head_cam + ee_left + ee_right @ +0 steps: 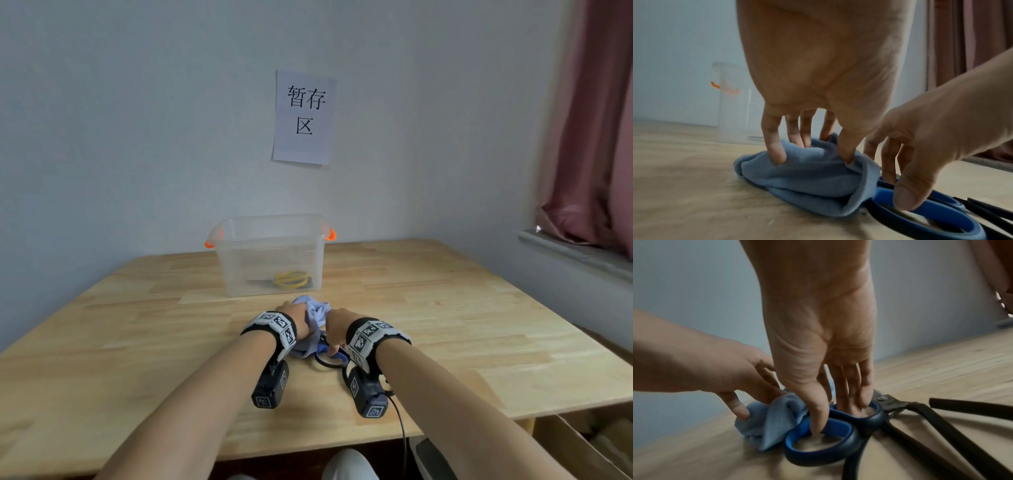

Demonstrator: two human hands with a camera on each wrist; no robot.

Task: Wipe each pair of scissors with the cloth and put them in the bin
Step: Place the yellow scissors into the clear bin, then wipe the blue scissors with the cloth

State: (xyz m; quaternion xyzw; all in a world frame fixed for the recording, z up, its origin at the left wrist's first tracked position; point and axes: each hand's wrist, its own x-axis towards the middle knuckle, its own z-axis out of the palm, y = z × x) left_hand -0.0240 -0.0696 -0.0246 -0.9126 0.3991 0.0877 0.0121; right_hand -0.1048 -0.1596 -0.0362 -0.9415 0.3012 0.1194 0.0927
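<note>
My left hand grips a bunched light-blue cloth on the wooden table, with fingers and thumb dug into its folds. The cloth covers the blades of the blue-handled scissors. My right hand holds their handles, thumb in the near loop and fingers in the far one. In the head view both hands meet over the cloth, just in front of the clear bin. A second pair, the black scissors, lies on the table just right of the blue pair.
The clear bin with orange latches stands against the wall and holds yellow-handled scissors. A paper sign hangs on the wall above it. A window sill and pink curtain are at the right. Wooden table extends on both sides.
</note>
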